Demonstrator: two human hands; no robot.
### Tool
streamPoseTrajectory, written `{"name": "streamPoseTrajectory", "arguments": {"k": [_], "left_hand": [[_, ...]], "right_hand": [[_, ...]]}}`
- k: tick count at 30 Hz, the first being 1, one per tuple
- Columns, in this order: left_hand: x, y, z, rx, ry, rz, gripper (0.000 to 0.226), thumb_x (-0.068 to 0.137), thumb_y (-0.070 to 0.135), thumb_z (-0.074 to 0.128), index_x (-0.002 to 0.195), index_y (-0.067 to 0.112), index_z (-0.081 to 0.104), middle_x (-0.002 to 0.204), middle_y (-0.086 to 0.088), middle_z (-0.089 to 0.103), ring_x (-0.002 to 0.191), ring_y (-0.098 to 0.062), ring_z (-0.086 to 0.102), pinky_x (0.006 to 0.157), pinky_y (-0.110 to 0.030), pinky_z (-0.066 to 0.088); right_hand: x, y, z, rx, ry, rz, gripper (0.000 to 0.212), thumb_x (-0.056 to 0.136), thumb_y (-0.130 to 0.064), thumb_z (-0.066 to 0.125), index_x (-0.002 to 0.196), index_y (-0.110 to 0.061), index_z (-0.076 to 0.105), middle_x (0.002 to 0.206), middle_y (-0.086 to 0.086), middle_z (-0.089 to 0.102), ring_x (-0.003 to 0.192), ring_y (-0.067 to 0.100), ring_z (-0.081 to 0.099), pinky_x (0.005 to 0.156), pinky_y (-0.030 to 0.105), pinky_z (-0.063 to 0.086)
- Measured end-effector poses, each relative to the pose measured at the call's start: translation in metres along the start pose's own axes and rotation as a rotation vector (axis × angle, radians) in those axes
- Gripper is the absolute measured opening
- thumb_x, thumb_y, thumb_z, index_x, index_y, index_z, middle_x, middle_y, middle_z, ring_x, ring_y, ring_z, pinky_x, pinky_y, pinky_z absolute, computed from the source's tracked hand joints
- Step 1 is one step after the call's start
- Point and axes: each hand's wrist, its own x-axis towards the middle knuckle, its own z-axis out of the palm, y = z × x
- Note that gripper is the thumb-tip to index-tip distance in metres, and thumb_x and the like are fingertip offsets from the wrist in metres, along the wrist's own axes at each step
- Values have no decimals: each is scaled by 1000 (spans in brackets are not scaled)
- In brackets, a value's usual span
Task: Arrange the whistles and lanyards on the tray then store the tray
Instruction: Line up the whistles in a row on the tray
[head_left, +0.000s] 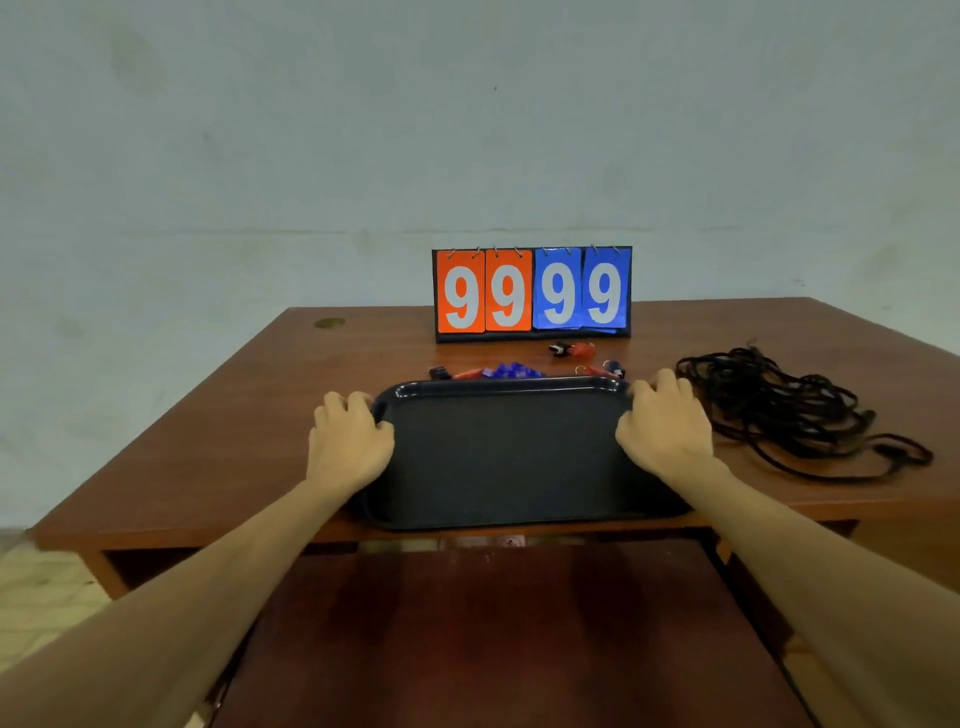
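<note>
Plainly, the only writing you can read is on the tabletop flip scoreboard (532, 291) at the far middle of the table. It shows four white 9s, two on orange cards at the left and two on blue cards at the right, hung from small metal rings on a black stand.

Your left hand (348, 436) and right hand (665, 431) each grip a short end of the dark navy rectangular plastic tray (504, 457), with the fingers curled over its raised rim. The tray has rounded corners and a matt, finely textured floor. It sits at the near edge of the brown wood-grain table (208, 415); you cannot tell whether it rests there or is lifted slightly.

Just beyond the tray's far rim lie the small whistles:
- a red and black whistle (569, 349) close to the scoreboard
- a red whistle with a dark end (605, 370) by the far right corner
- a black and red whistle (457, 373) toward the left
- a cluster of blue pieces (511, 370), too blurred to identify

A tangled heap of black cord lanyards (779, 410) sprawls on the table near your right hand, with one loop trailing off to the right.

A round brass-coloured disc (329, 322) is set in the far left of the tabletop. A darker reddish-brown wooden surface (493, 649) lies below the table's near edge, between your forearms.
</note>
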Motion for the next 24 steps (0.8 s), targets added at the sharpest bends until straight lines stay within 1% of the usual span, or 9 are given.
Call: {"name": "streamPoseTrajectory", "arguments": {"k": [2, 5, 9, 13, 16, 20, 22, 24], "left_hand": [[10, 4, 0, -8, -15, 50, 39, 94, 24, 46, 131, 13, 45, 136, -12, 36, 127, -31, 32, 104, -43, 31], [22, 9, 5, 14, -56, 190, 37, 94, 23, 47, 131, 18, 47, 135, -7, 39, 126, -26, 33, 104, -39, 30], [43, 20, 14, 41, -144, 380, 33, 95, 21, 47, 127, 25, 52, 133, 1, 45, 125, -18, 37, 104, -35, 31], [65, 41, 27, 34, -203, 459, 33, 96, 24, 47, 128, 26, 52, 133, 4, 48, 124, -14, 39, 104, -33, 31], [81, 59, 43, 51, -199, 474, 35, 96, 27, 46, 131, 26, 50, 133, 3, 48, 123, -14, 40, 105, -35, 32], [100, 79, 62, 144, -163, 351, 40, 97, 34, 44, 135, 22, 47, 140, -2, 44, 131, -20, 35, 109, -41, 27], [106, 82, 68, 235, -147, 302, 39, 97, 37, 42, 131, 20, 50, 138, -3, 45, 130, -21, 35, 110, -43, 24], [109, 81, 73, 266, -109, 292, 35, 97, 36, 42, 125, 21, 58, 131, -1, 51, 125, -19, 39, 108, -41, 23]], "right_hand": [[6, -19, 4, 60, -10, -83, 36, 90, -24, 54, 123, -11, 56, 126, 10, 48, 116, 25, 45, 96, 37, 45], [17, -48, 8, 186, -73, -146, 38, 91, -24, 56, 127, -14, 54, 130, 6, 48, 120, 20, 45, 100, 35, 43], [37, -71, 21, 326, -137, -142, 37, 91, -24, 58, 128, -16, 53, 132, 3, 47, 121, 17, 46, 102, 35, 42], [65, -73, 34, 355, -171, -176, 40, 93, -26, 56, 132, -16, 50, 139, 4, 44, 130, 19, 39, 106, 36, 37], [85, -74, 46, 320, -162, -210, 44, 95, -30, 53, 137, -18, 46, 143, 3, 43, 135, 20, 34, 109, 38, 33], [100, -81, 63, 349, -194, -273, 47, 99, -33, 44, 144, -24, 37, 150, 0, 37, 141, 21, 26, 114, 44, 22], [102, -84, 72, 343, -205, -329, 45, 100, -35, 40, 144, -27, 37, 150, -2, 38, 140, 19, 28, 113, 43, 21], [103, -86, 81, 336, -204, -387, 44, 100, -37, 38, 143, -30, 38, 148, -5, 39, 137, 18, 31, 112, 43, 21]]}}
